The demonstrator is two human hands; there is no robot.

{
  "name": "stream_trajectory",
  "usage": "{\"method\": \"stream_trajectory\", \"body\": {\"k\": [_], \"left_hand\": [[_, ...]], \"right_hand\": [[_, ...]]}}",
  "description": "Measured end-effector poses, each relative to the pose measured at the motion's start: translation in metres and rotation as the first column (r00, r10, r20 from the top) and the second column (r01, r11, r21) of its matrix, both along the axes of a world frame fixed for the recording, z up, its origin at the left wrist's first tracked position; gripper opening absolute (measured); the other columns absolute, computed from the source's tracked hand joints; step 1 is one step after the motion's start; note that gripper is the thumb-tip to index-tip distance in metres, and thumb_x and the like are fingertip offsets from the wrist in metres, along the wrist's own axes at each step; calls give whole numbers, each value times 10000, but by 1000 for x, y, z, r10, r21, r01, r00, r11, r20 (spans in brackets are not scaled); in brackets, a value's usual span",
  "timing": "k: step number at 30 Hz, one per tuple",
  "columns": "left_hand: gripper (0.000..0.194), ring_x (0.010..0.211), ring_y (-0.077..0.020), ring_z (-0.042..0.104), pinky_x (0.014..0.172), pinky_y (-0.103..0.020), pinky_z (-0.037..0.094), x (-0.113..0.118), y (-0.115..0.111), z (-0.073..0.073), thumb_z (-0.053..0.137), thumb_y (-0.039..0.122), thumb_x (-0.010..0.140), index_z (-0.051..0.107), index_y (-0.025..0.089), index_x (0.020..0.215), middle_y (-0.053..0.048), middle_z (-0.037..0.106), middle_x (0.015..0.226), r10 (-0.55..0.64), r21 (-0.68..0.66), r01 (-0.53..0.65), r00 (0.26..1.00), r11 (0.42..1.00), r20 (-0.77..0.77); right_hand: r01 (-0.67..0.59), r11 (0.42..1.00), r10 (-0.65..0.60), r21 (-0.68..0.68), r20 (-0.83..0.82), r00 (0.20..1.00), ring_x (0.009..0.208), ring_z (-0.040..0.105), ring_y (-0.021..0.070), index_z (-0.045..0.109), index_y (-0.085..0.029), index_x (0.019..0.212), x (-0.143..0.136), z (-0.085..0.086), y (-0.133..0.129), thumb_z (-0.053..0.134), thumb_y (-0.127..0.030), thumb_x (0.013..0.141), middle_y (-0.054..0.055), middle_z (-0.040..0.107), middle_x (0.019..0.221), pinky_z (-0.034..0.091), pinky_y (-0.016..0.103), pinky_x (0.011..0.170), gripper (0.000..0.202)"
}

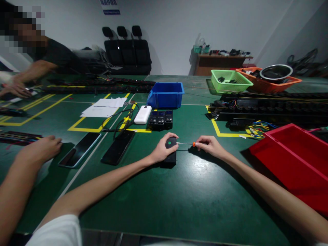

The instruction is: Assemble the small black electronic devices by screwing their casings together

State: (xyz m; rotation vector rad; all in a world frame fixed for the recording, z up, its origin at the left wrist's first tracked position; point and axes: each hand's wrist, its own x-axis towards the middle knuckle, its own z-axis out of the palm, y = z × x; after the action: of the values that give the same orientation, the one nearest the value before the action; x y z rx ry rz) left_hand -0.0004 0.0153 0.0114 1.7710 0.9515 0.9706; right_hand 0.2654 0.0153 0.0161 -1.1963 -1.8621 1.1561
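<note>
My left hand (164, 149) is wrapped round a small black box (170, 159) with a green dot on its face, holding it on the green table. Between the finger and thumb of my right hand (208, 145) is the orange handle of a thin screwdriver (194, 144). Its metal shaft points left, and the tip meets the right side of the box near my left thumb. Whether the tip sits in a screw is too small to tell. Several similar black boxes with small screens (161, 119) stand just behind my left hand.
Left of my hands lie two phones (118, 147), a black cable (120, 119), a white power bank (142, 114) and papers (104, 106). A blue bin (166, 95) stands behind, a red bin (289, 160) at right. Co-workers' hands (41, 149) are at left.
</note>
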Motion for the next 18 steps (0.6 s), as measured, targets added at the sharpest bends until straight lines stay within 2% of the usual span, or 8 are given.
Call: {"method": "stream_trajectory", "body": {"k": [2,5,12,18], "left_hand": [[320,917,-180,598,836,-298,468,0,0,-1,645,320,814,563,194,1096,-43,610,1026,-1,12,1,1000,1000,-1],[320,924,-181,595,848,-300,464,0,0,-2,644,317,815,561,192,1098,-46,608,1031,-1,16,1,1000,1000,1],[320,926,-182,598,846,-297,464,0,0,-1,639,322,819,557,192,1099,-44,602,1030,-6,17,6,1000,1000,-7],[323,927,-184,601,852,-304,467,0,0,-1,645,332,813,562,196,1094,-44,609,1031,1,17,-1,1000,1000,1]], "right_hand": [[10,999,-10,38,-2,1000,636,590,133,676,-149,876,0,-1,0,716,-464,758,32,668,743,464,249,588,339],[26,996,-26,87,-4,1000,716,620,156,652,-170,939,0,-4,0,778,-425,695,30,671,818,500,285,679,374],[45,973,-40,227,-28,999,742,609,175,681,-172,797,1,-6,2,774,-440,708,44,644,810,489,308,681,297],[59,981,-54,184,-30,998,732,611,181,706,-165,814,1,-5,1,771,-456,711,54,674,792,481,310,663,316]]}}
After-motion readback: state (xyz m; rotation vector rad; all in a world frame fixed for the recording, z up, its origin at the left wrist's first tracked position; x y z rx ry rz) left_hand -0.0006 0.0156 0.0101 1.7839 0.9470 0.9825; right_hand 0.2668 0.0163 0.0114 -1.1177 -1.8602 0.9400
